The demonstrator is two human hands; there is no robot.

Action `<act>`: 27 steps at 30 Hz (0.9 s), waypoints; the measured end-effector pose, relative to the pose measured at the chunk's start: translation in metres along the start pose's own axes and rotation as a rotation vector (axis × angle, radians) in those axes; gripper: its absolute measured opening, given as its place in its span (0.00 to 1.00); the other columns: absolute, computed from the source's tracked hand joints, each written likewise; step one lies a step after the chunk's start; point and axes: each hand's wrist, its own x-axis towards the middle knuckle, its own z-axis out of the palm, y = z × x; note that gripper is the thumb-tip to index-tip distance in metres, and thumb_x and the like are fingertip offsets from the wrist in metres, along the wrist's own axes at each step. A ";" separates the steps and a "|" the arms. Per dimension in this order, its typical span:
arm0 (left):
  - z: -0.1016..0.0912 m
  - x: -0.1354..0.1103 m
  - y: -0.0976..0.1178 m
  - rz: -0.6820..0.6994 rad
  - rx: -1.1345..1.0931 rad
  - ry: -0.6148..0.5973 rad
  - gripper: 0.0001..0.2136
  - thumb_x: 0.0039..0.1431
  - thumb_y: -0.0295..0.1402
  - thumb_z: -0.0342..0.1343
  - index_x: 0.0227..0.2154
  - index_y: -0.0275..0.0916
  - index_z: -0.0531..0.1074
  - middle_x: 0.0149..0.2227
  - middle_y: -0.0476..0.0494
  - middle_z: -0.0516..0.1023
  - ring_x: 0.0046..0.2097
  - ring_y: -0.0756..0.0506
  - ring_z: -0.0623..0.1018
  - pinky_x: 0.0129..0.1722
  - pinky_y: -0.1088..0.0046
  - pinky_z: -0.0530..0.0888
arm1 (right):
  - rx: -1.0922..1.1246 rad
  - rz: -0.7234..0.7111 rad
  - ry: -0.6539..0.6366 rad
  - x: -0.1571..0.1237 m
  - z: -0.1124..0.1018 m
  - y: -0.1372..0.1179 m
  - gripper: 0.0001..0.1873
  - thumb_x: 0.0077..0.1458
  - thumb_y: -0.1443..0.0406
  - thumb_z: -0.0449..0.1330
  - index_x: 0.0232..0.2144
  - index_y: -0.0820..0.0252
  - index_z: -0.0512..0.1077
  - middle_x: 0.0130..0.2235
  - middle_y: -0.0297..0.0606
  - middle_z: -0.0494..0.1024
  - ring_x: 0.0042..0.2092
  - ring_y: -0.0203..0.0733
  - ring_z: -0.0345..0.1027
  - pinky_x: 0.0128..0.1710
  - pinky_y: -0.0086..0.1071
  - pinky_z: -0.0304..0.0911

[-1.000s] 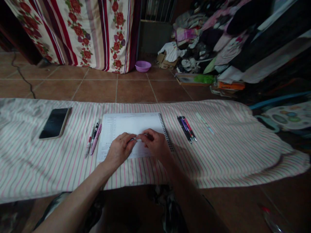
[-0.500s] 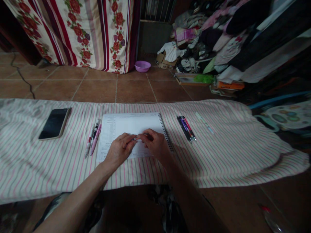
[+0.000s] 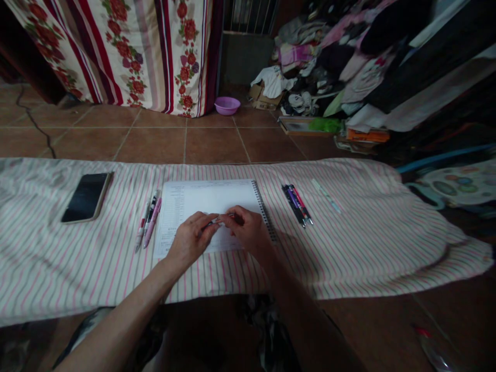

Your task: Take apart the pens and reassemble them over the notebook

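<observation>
Over the lower half of a spiral notebook [image 3: 217, 194], my left hand [image 3: 194, 232] and my right hand [image 3: 246, 227] meet fingertip to fingertip. Both pinch a slender pen [image 3: 217, 220], mostly covered by the fingers; only a short pale stretch shows between them. The notebook lies open at a mostly white page, with printed lines on its left side and black rings on the right. Left of it rest several pens, among them a pink pen [image 3: 152, 223]. Several dark, purple and pink pens [image 3: 296, 205] lie to the right, with a pale patterned pen [image 3: 326, 196] farther right.
A striped cloth [image 3: 372, 243] covers the low surface. On its left lies a phone [image 3: 86, 197]. Beyond are floor tiles, a purple basin [image 3: 227, 106], a floral curtain [image 3: 147, 57] and heaped clothes [image 3: 306, 57]. A plastic bottle [image 3: 432, 349] is on the floor at lower right.
The fingers have shifted very slightly around the pen, and less of its orange-tinted part shows. Everything else stays in place.
</observation>
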 end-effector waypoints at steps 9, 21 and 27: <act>0.003 0.000 -0.003 -0.043 -0.038 0.050 0.09 0.58 0.33 0.51 0.38 0.38 0.74 0.30 0.45 0.74 0.33 0.48 0.74 0.33 0.72 0.70 | 0.233 0.110 -0.053 0.000 0.005 -0.002 0.11 0.48 0.57 0.60 0.31 0.58 0.69 0.22 0.30 0.73 0.22 0.32 0.68 0.23 0.24 0.64; -0.002 0.008 0.001 -0.115 -0.241 0.127 0.07 0.56 0.33 0.53 0.35 0.39 0.75 0.28 0.47 0.74 0.31 0.50 0.73 0.33 0.73 0.69 | 0.605 0.153 -0.040 0.004 0.014 -0.007 0.11 0.44 0.59 0.62 0.29 0.59 0.70 0.22 0.28 0.71 0.23 0.30 0.65 0.23 0.24 0.64; -0.003 0.015 0.011 -0.346 -0.551 0.161 0.09 0.51 0.36 0.57 0.34 0.37 0.75 0.25 0.50 0.73 0.25 0.53 0.69 0.27 0.75 0.67 | 0.608 0.140 -0.021 0.005 0.014 -0.010 0.15 0.45 0.59 0.61 0.37 0.57 0.69 0.28 0.31 0.74 0.25 0.31 0.66 0.23 0.25 0.64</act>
